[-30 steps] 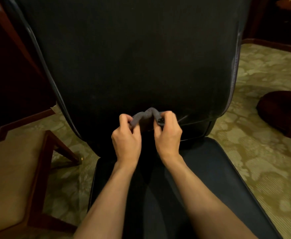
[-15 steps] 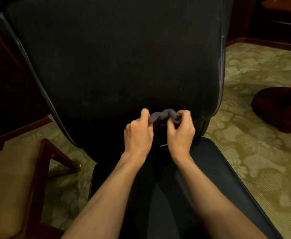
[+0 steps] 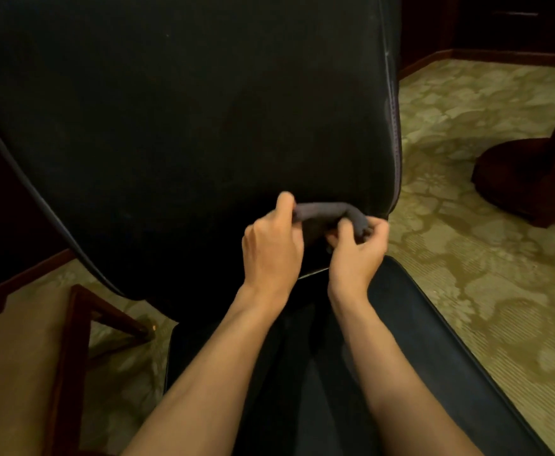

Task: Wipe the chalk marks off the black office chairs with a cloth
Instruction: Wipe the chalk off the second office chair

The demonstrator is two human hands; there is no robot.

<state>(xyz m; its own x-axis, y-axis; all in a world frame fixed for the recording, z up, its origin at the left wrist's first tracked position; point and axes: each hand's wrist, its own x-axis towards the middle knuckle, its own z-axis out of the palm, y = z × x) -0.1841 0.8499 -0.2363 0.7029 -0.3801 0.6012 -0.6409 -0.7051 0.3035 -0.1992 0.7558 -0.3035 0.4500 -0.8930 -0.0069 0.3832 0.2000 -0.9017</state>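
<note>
Both hands, left hand (image 3: 271, 248), right hand (image 3: 356, 250), gripping cloth (image 3: 322, 210), black chair (image 3: 187, 126)

The black office chair (image 3: 184, 133) runs off the top and left edges, so its backrest's upper part is unseen; its seat leaves the bottom edge. No chalk marks can be made out on the dark upholstery. The cloth (image 3: 325, 210) is partly covered by the left hand (image 3: 271, 245) and the right hand (image 3: 356, 251), whose fingertips hide behind it. At 8 o'clock a wooden chair (image 3: 72, 350) is cut by the frame. At 3 o'clock a dark wooden base (image 3: 526, 179) is cropped.
</note>
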